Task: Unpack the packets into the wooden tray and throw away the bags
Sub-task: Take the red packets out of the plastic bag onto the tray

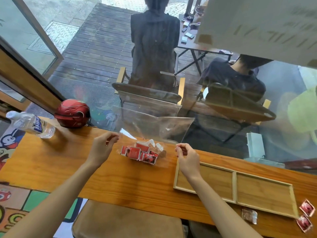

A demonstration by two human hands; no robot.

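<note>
- The clear plastic bag (154,124) was held up open and upside down above the counter, left of the wooden tray (234,185), its lower corners pinched.
- A heap of red packets (139,152) lay under the bag, just left of the tray.
- The tray, shallow and split into two compartments, lay flat.
- Three loose packets (307,207) lay near the tray's right end.

A café or small shop, seen from a window-side counter

A long wooden counter (120,177) runs against a big glass pane (223,134), with a padded stool (127,222) near. Beyond the glass, on a slatted deck (96,48), two people (152,48) sit in folding chairs (149,93) at a small table (188,42). A water bottle (30,124) and a red helmet (72,113) stand at far left.
</note>
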